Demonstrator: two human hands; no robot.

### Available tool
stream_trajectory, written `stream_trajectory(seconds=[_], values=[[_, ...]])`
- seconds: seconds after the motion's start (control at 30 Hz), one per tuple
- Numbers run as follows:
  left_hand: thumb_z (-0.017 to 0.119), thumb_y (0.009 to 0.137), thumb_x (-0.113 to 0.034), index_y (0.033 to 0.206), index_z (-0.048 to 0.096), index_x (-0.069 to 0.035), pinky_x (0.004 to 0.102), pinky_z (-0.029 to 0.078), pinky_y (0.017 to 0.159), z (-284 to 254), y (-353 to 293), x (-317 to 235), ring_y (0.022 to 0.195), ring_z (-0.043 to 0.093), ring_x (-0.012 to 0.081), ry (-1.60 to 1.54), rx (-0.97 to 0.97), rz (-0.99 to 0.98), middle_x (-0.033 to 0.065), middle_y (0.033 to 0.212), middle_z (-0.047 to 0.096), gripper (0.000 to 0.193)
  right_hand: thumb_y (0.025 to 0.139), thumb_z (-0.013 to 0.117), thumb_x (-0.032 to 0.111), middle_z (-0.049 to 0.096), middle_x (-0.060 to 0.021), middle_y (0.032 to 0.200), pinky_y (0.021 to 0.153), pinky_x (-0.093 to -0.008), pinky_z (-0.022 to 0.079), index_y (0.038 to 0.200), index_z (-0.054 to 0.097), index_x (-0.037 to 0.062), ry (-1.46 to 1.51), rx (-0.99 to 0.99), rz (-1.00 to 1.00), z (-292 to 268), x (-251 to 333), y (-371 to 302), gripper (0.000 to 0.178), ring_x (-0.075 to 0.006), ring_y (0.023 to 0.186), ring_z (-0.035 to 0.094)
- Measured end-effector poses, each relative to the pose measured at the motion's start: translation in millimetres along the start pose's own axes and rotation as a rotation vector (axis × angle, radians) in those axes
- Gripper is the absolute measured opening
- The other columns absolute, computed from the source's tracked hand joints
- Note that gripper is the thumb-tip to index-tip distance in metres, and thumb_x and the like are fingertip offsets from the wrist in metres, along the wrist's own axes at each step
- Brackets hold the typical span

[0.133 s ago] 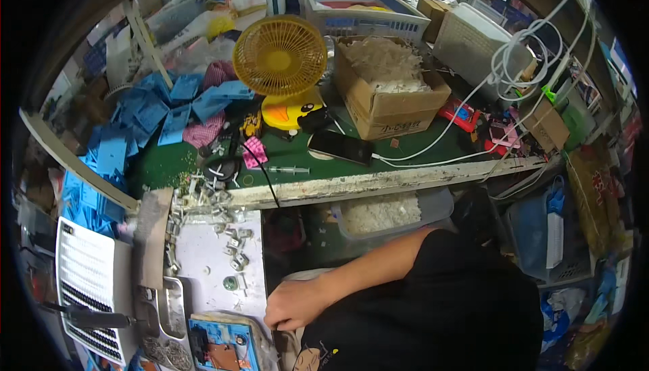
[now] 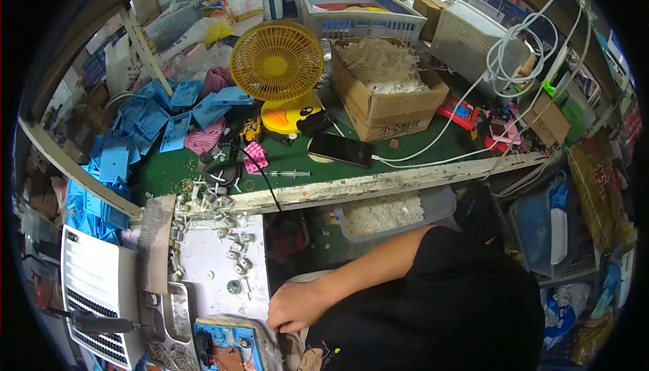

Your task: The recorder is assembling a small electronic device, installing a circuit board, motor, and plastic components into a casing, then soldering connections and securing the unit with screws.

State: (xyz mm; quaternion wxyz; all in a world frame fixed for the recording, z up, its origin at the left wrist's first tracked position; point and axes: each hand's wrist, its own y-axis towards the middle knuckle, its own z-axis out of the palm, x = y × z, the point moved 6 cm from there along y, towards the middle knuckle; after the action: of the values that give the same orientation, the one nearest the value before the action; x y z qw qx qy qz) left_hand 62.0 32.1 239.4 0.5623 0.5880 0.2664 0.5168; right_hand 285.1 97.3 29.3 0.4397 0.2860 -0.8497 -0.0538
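My right hand (image 2: 295,307) lies by my lap, at the right edge of a white work board (image 2: 220,256). Its fingers are curled under, and whatever they may hold is hidden. My left hand is out of the picture. Small metal motors (image 2: 238,253) are scattered on the board, with a small green-ended part (image 2: 234,286) among them. Closest to the hand stands a blue plastic housing (image 2: 251,345) with a circuit and wires inside. Left of it is a metal tray (image 2: 178,317) with screws (image 2: 169,356) in it.
An electric screwdriver (image 2: 101,322) hangs before a white rack (image 2: 101,283). On the green bench stand a yellow fan (image 2: 277,63), a phone (image 2: 341,149) on a white cable, a cardboard box (image 2: 395,114) of clear pieces and piled blue panels (image 2: 145,117). Below sits a plastic bin (image 2: 443,203).
The whole view has shifted slightly, so the board, tray and housing sit a little further right and lower. My right hand stays curled in the same place beside the board.
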Motion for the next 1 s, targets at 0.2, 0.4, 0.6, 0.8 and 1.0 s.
stream_trajectory(seconds=[0.2,0.4,0.6,0.8,1.0], values=[[0.053,0.097,-0.023,0.154,0.035,-0.01,0.0397,0.043,0.073,28,-53,33,0.106,0.052,0.0263,-0.098,0.302,-0.441,0.0202,0.117,0.054,0.061,0.083,0.069,0.017,0.069,-0.0128,0.079,0.068,-0.0471,0.052,0.088,0.07,0.0069,0.053,0.02,-0.055,10,2,11,0.012,-0.0354,0.079,0.067],[0.048,0.1,-0.019,0.158,0.027,-0.014,0.0371,0.043,0.067,43,-128,74,0.092,0.055,0.0235,-0.223,0.473,-1.058,0.0161,0.103,0.056,0.062,0.087,0.069,0.019,0.069,-0.0115,0.087,0.072,-0.0445,0.055,0.094,0.069,0.0091,0.12,0.078,-0.088,12,-1,26,0.013,-0.0331,0.084,0.068],[0.043,0.103,-0.016,0.161,0.018,-0.017,0.0345,0.043,0.06,-1,-45,26,0.078,0.057,0.0207,-0.572,0.405,-0.971,0.012,0.088,0.058,0.062,0.088,0.073,0.014,0.068,-0.0091,0.083,0.067,-0.0398,0.055,0.095,0.071,0.0057,0.121,0.146,-0.22,21,6,56,0.012,-0.0288,0.077,0.067],[0.037,0.106,-0.013,0.164,0.01,-0.02,0.032,0.043,0.054,-13,50,-10,0.065,0.06,0.0179,-0.738,0.34,-0.878,0.008,0.074,0.06,0.064,0.087,0.073,0.012,0.069,-0.0101,0.085,0.068,-0.0398,0.054,0.097,0.071,0.0051,0.129,0.158,-0.198,6,-19,72,0.012,-0.0291,0.077,0.068],[0.049,0.106,-0.025,0.154,0.025,-0.025,0.0347,0.046,0.061,-25,33,4,0.077,0.063,0.0207,-0.688,0.605,-0.625,0.0096,0.087,0.061,0.054,0.086,0.072,0.008,0.073,-0.0128,0.088,0.069,-0.0347,0.055,0.096,0.074,0.0019,-0.039,0.018,-0.034,-44,-75,117,0.012,-0.0257,0.076,0.07]])
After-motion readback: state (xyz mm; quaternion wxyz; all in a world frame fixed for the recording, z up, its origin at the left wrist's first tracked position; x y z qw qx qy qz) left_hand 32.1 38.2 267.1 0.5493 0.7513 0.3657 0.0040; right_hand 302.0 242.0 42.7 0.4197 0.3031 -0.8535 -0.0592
